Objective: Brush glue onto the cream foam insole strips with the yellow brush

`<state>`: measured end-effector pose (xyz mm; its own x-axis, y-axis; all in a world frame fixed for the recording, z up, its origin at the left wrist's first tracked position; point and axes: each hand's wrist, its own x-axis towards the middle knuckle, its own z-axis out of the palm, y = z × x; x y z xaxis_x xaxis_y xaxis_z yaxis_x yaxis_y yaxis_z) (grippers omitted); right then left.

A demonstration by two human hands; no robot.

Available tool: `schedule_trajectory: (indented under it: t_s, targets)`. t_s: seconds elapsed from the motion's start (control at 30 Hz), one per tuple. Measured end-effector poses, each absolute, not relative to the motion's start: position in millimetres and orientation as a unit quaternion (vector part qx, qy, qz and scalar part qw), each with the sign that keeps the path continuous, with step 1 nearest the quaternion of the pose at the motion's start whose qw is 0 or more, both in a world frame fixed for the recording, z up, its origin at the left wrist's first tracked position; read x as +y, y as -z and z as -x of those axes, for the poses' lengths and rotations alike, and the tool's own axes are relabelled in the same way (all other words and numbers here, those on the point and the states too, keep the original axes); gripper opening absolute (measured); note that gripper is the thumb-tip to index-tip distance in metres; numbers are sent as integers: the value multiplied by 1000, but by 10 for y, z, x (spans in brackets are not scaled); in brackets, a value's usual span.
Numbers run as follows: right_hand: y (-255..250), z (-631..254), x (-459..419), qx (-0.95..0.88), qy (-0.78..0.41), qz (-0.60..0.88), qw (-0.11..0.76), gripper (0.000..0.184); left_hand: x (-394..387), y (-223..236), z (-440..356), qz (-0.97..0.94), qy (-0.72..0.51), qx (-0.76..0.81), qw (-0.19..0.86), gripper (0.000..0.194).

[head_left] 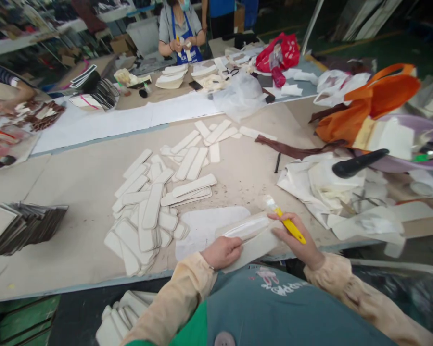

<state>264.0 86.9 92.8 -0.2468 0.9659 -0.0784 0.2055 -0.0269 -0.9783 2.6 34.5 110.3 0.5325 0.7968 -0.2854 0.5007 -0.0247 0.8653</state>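
Observation:
My left hand is closed on the near left edge of a pale flat panel, which lies at the table's front edge and has a folded or raised strip along its far side. My right hand grips a yellow-handled brush, its pale tip blurred and pointing away from me. The right fingers also touch the panel's right end. Beneath the panel's far left side lies a white sheet. A loose heap of cream rounded strips spreads to the left of my hands.
A stack of dark-edged pieces stands at the far left. White scraps, an orange bag and a purple basin crowd the right. Across the table, a co-worker in a blue apron handles small pieces. More pale pieces lie below the table edge.

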Motion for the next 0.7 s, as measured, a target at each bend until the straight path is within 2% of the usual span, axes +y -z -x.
schedule_trajectory:
  t_s: [0.07,0.17,0.3,0.4,0.53,0.7]
  targets:
    - [-869,-2731,801,-616,-462,539,341,28,227,-986,-117,-638,-173,476,580,26]
    - [-732,-2908,725,-628,-394,585,329,29,-7,-799,-122,-470,-238,510,681,37]
    - [-531,-3025,730,-644,-377,593,301,31,-331,-588,-92,-268,-301,543,737,49]
    - [-385,-2979,814,-667,-365,579,295,31,-391,-453,-105,-215,-314,651,657,48]
    - [-191,-2852,994,-697,-340,556,298,30,-215,-277,-67,-230,-264,791,501,31]
    - [-8,-2729,1163,-735,-309,540,270,29,-10,-119,35,-261,-202,843,425,22]
